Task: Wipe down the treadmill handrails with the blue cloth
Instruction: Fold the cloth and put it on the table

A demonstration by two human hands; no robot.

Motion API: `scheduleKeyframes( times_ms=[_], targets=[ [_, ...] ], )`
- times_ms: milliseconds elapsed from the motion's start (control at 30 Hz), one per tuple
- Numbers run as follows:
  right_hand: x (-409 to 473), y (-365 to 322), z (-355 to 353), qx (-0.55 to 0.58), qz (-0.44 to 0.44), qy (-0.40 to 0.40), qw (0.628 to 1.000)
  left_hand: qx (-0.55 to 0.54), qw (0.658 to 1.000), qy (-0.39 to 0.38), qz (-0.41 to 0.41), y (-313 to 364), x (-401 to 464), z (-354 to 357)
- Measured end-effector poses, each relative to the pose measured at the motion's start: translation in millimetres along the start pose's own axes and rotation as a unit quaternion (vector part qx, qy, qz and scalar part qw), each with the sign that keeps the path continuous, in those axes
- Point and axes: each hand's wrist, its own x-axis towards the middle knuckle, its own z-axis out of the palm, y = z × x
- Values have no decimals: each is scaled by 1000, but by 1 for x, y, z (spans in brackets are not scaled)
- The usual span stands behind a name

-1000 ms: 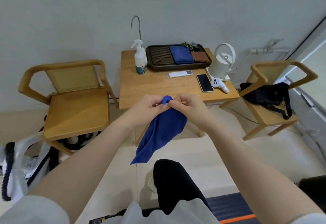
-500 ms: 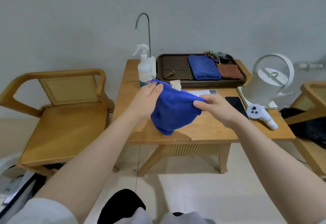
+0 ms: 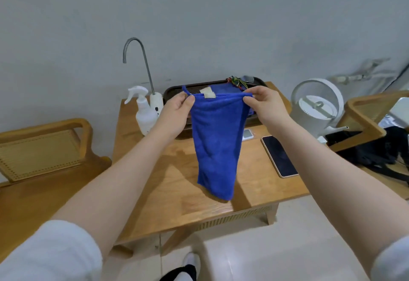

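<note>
the left hand (image 3: 177, 108) and the right hand (image 3: 264, 103) each pinch a top corner of the blue cloth (image 3: 215, 145), which hangs above the wooden table (image 3: 254, 170). i think a weak pinch can let one corner slip, and no treadmill is in view

Cloth (image 3: 215, 145) hanging between left hand (image 3: 177, 110) and right hand (image 3: 266, 106) above table (image 3: 177, 181), spray bottle (image 3: 143, 112) left of left hand, tray (image 3: 177, 90) behind hands, phone (image 3: 279, 156) below right hand, chair (image 3: 42, 148) far left.

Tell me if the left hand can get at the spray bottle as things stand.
Probably not yet: the left hand pinches the blue cloth. The spray bottle stands just left of it, nothing between, so releasing the cloth would free it.
</note>
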Motion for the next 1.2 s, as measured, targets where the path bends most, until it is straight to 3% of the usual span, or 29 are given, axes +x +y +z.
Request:
scheduleKeyframes(
  times_ms=[100,167,233,367,533,633,733,900,1000,1067,1133,1200],
  targets=[
    [11,4,-1,109,24,-3,994,-6,1000,-1,26,-2,13,6],
    [7,3,-4,217,13,-56,974,-47,998,-5,39,1,12,7],
    [-3,6,-9,240,-1,-106,965,-66,997,-14,44,-1,6,4],
    [-29,39,-5,181,55,-182,965,18,998,-54,6,-40,-20,1],
    [-73,111,19,57,204,-278,937,43,985,-110,-124,-120,-81,15],
    [-95,140,33,9,279,-298,913,33,970,-146,-190,-161,-113,19],
    [-98,154,44,-13,295,-283,913,17,964,-140,-225,-177,-121,20],
    [-59,156,66,-50,255,-180,949,21,972,-74,-221,-174,-79,25],
    [-29,161,79,-107,233,-148,955,102,965,-84,-226,-183,-45,23],
    [-18,164,86,-201,220,-149,943,217,951,-104,-196,-190,-30,21],
    [-17,162,87,-320,133,-166,923,361,920,-106,-107,-195,-25,18],
    [-23,161,85,-403,-45,-220,887,428,892,-146,6,-194,-27,13]
  ],
)
